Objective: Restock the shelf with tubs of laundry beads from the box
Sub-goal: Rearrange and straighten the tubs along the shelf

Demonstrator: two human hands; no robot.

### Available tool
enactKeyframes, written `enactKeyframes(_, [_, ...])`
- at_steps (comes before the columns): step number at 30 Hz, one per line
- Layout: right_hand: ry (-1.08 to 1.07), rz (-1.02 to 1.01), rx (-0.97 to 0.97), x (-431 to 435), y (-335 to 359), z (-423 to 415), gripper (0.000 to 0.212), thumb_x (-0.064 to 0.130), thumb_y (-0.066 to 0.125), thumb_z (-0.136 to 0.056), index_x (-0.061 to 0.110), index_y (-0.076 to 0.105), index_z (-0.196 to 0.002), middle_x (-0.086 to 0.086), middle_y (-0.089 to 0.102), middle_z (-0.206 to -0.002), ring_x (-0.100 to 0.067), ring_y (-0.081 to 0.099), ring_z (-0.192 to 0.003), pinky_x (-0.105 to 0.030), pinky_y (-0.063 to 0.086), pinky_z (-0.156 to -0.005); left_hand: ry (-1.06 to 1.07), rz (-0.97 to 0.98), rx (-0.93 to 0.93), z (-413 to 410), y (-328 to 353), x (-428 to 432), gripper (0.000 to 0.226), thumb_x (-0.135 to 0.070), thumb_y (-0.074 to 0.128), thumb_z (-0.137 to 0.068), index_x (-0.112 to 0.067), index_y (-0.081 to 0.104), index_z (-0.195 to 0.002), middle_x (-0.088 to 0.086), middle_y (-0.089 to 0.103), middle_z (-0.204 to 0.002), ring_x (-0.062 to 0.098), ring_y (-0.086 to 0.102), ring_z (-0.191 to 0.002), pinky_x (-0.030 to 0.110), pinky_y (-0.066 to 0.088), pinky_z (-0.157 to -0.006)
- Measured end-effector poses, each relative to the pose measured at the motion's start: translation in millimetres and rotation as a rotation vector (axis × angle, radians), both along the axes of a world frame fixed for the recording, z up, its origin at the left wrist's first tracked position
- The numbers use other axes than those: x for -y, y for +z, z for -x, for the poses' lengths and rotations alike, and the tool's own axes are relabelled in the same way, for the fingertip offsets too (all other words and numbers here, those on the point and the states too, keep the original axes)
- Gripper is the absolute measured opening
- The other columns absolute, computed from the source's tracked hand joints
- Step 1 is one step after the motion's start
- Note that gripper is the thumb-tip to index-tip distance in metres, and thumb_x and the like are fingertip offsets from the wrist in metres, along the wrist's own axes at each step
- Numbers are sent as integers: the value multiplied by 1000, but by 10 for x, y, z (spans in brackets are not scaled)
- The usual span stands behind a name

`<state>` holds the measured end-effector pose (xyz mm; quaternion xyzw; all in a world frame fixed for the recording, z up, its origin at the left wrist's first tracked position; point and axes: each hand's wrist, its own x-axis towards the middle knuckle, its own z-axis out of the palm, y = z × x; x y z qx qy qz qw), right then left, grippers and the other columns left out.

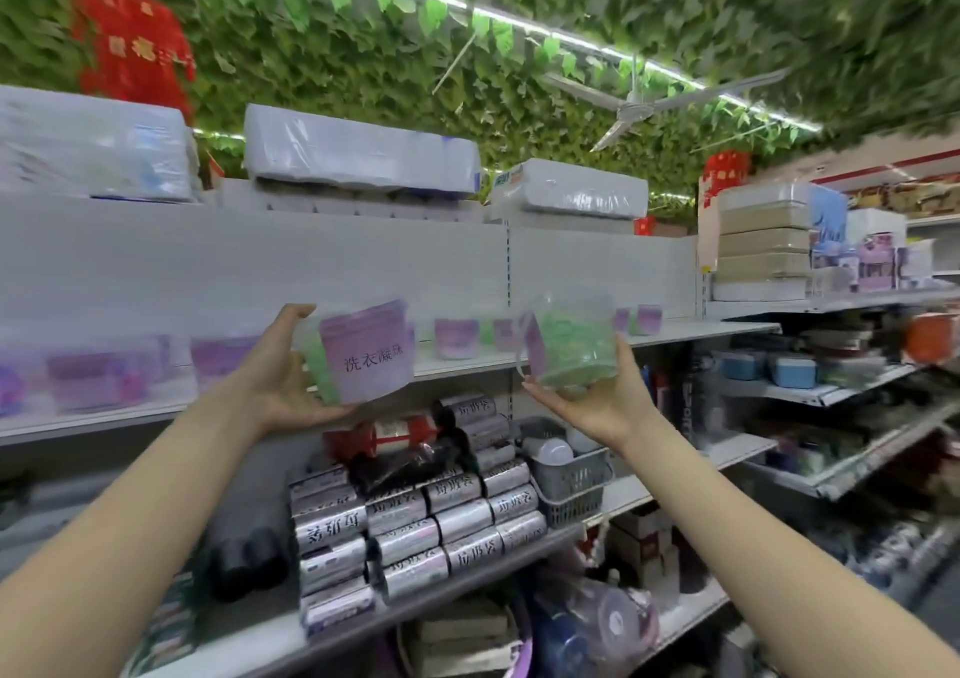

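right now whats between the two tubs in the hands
Nothing between the left tub and right tub; the head view shows only shelved tubs behind the gap.

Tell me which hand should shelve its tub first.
Right, probably. The right hand holds the green tub nearest the bare end of the shelf, just past the last shelved tubs. The left hand holds the purple-label tub before a stretch already crowded with blurred tubs.
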<state>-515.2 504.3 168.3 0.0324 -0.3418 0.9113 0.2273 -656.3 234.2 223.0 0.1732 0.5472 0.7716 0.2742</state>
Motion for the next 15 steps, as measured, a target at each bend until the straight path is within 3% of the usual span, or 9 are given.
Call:
enactKeyframes(5, [-71, 27, -14, -547, 96, -302, 64, 56, 57, -82, 14, 51, -130, -21, 49, -131, -36, 52, -116, -56, 53, -83, -8, 5, -17, -164, 119, -543, 41, -53, 47, -85, -14, 51, -98, 11, 51, -97, 30, 55, -79, 40, 52, -42])
enactKeyframes(9, [-142, 20, -31, -929, 120, -567, 53, 53, 49, -90, 10, 57, -119, -22, 60, -116, -33, 55, -108, -54, 52, -83, 1, 22, -69, -125, 216, -970, 37, -52, 45, -86, -15, 50, -88, 8, 48, -91, 26, 53, -81, 43, 55, -47])
enactKeyframes(15, [-308, 19, -7, -1592, 104, -719, 57, 51, 51, -88, 15, 52, -131, -20, 46, -133, -35, 48, -120, -50, 55, -82, -89, -16, -54, 6, 226, -1811, 33, -49, 45, -86, -16, 47, -83, 7, 45, -87, 23, 52, -78, 43, 55, -49])
